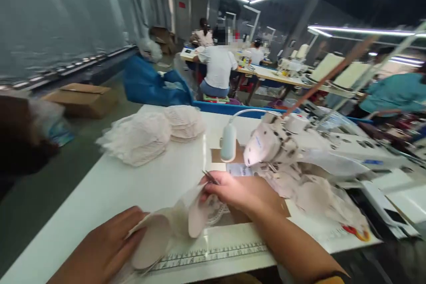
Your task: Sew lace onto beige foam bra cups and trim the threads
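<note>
At the front of the white table, my left hand (109, 242) is closed on one end of a pale beige bra (181, 217), thumb and fingers on a smooth rounded cup (153, 239). My right hand (226, 188) grips the other end, where a second cup (197, 217) hangs beside white lace trim (218, 213). A small dark pointed metal tool (211, 177) also sticks out of my right fingers; whether it is snips or tweezers I cannot tell. Below the bra runs a measuring tape (216, 253) along the table edge.
Two stacks of pale cups (140, 137) (184, 122) stand at the back left. A sewing machine (269, 142) with a small lamp (228, 142) is ahead right, with pale fabric (322, 199) beside it. Cardboard (262, 195) lies under my right forearm. People sit at machines beyond.
</note>
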A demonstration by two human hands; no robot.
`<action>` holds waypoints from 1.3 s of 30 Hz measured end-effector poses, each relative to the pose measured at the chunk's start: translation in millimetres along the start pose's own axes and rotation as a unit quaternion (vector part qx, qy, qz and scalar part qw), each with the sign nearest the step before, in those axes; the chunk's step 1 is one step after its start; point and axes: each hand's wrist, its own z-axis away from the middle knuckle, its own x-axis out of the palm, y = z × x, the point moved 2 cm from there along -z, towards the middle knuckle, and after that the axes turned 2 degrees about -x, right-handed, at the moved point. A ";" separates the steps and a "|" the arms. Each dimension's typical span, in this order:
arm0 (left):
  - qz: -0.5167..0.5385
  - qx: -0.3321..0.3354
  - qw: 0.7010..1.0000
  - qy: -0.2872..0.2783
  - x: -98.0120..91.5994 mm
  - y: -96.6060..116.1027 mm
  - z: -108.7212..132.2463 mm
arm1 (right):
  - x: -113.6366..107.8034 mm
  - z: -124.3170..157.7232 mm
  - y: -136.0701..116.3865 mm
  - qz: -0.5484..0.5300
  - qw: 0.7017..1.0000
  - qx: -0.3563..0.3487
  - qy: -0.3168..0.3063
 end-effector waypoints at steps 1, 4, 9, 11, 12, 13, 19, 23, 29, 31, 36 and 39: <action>0.030 0.006 0.999 -0.039 -6.8 4.5 1.2 | 1.2 -4.5 0.9 0.015 1.000 0.002 -0.012; 0.064 0.009 0.998 -0.024 -30.6 11.4 -2.1 | 2.8 -24.2 5.5 0.060 0.998 -0.002 -0.035; -0.018 0.074 0.978 0.194 -86.0 14.0 -16.9 | 4.8 -62.3 -23.6 0.034 0.974 -0.215 0.058; -0.073 0.106 0.931 0.341 -118.3 18.4 -31.6 | 4.2 -77.9 -48.1 0.033 0.936 -0.331 0.113; -0.101 0.110 0.902 0.405 -133.5 20.1 -42.0 | 3.4 -86.5 -59.8 0.040 0.913 -0.383 0.136; -0.123 0.112 0.867 0.470 -146.7 21.1 -53.9 | 2.3 -95.8 -69.9 0.056 0.889 -0.427 0.155; -0.173 0.094 0.905 0.378 -133.6 -6.3 -141.0 | -11.1 -154.1 -64.7 0.271 0.857 -0.409 0.157; -0.149 0.019 0.974 0.170 -87.3 -30.3 -160.5 | -25.5 -157.8 -33.6 0.324 0.864 -0.363 0.130; -0.146 0.048 0.964 0.217 -85.4 -18.7 -146.3 | -36.3 -87.9 -14.6 0.379 0.863 -0.324 0.081; -0.133 0.100 0.954 0.248 -84.0 -4.6 -139.6 | -37.0 -50.0 -6.6 0.408 0.863 -0.295 0.040; -0.037 0.180 0.972 0.148 -51.3 50.5 -121.2 | -44.5 44.4 24.9 0.529 0.803 -0.261 -0.084; 0.012 0.271 0.962 0.025 -20.2 107.6 -110.7 | -63.8 90.2 47.4 0.541 0.804 -0.244 -0.033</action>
